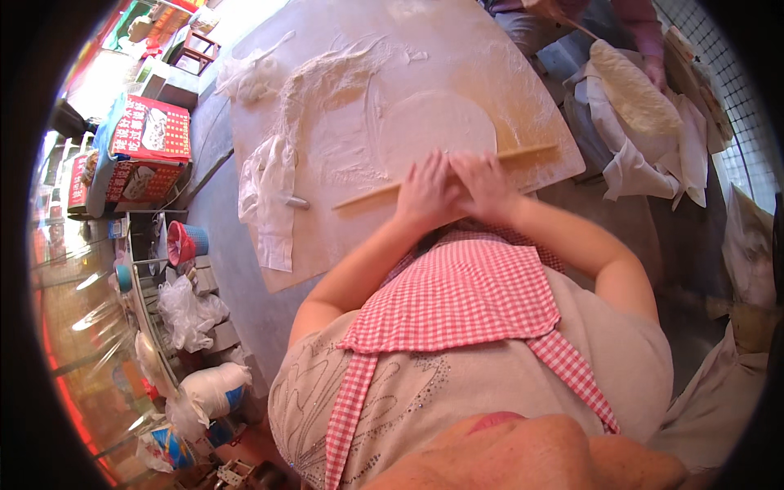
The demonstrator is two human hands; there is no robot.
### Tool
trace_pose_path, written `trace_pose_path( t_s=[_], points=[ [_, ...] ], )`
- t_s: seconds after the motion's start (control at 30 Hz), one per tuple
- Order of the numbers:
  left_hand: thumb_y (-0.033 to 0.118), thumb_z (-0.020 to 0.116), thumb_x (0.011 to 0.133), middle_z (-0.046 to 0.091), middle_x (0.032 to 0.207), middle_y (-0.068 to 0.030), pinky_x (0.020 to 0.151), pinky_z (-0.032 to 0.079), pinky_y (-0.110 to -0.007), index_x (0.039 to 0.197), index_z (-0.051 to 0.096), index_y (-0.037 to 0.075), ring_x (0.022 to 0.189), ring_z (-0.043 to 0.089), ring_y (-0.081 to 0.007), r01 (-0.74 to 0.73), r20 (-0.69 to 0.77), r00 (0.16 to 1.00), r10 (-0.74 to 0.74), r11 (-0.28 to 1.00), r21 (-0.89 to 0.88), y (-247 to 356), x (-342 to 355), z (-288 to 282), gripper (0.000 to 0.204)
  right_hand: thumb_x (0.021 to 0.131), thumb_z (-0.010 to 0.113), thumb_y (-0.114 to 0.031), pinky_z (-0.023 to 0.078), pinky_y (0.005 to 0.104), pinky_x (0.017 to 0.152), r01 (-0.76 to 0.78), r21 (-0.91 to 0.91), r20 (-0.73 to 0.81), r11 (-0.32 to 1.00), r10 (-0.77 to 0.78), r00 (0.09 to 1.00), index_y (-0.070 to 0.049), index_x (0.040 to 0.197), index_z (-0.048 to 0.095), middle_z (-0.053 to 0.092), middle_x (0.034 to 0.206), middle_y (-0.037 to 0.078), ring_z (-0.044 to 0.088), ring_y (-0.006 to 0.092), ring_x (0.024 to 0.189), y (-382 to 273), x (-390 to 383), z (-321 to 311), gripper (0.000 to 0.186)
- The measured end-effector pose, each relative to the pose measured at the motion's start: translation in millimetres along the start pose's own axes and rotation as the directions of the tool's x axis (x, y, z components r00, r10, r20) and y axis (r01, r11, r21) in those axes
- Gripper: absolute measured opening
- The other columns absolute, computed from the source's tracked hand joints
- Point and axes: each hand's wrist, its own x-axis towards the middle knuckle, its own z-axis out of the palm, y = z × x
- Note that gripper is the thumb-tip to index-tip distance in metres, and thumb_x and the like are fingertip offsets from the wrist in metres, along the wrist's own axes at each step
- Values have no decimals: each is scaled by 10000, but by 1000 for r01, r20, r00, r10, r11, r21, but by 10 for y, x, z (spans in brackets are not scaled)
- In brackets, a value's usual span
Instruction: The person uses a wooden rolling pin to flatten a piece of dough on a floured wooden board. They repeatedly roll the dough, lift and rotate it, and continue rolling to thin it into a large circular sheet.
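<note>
A long thin wooden rolling pin (529, 151) lies slantwise across the near part of a floured board (327, 237). My left hand (426, 193) rests on the middle of the pin, its fingers stretched out over it. Close beside it, my right hand (483, 184) lies on the pin too, fingers extended, with the two hands' fingertips nearly touching. Both palms cover part of the pin. Just beyond my hands a thin, pale round sheet of dough (437, 118) is spread flat, its near edge at the pin and fingers.
A floury white cloth (273, 188) and a small metal cylinder (297, 202) lie on the board's left. Loose flour (335, 77) covers the far left. At far right, another person's hand (656, 73) is near a long piece of dough (633, 90) over white cloth. Red boxes (151, 151) stand left.
</note>
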Motion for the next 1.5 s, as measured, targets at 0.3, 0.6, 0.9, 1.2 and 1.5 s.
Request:
trace_pose_path(
  t_s=[0.3,0.6,0.9,1.2,1.5],
  points=[
    [442,467,915,357,1467,-119,1102,180,-535,1399,398,126,1377,295,-262,123,-106,987,-117,991,47,-980,485,-49,582,871,526,-501,236,467,1091,-74,-3,-57,997,74,996,-73,1367,407,392,1418,144,342,295,1329,654,761,109,666],
    [435,559,861,360,1464,-113,1105,212,-488,1365,447,160,1363,308,-304,94,-147,985,-86,994,52,-1155,753,-232,584,843,604,-384,327,409,1030,-47,104,-247,993,71,966,-96,1205,580,522,1282,121,458,282,1209,879,1154,293,463],
    [345,582,861,422,1419,-112,1090,215,-550,1350,463,186,1344,333,-329,-69,38,997,69,998,-16,-465,-240,-49,528,807,669,-263,442,395,886,3,304,-30,953,6,1000,-103,1078,654,572,1183,125,564,282,1038,699,1,-283,315],
    [404,366,967,578,1260,-103,1118,77,-555,1281,542,213,1314,396,-278,414,-187,891,-414,909,-45,-1816,1268,-407,408,882,434,-617,316,463,1032,-620,300,81,725,628,774,-97,1406,374,597,1205,160,538,320,1160,1789,1811,-51,740],
    [401,339,972,629,1177,-102,1124,59,-531,1273,552,219,1311,408,-248,395,-175,912,-372,910,124,-1808,1256,-448,412,707,722,-538,137,573,1107,-577,-164,284,800,598,749,-174,1473,220,432,1402,89,389,262,1304,1388,1692,-291,985]
  ],
)
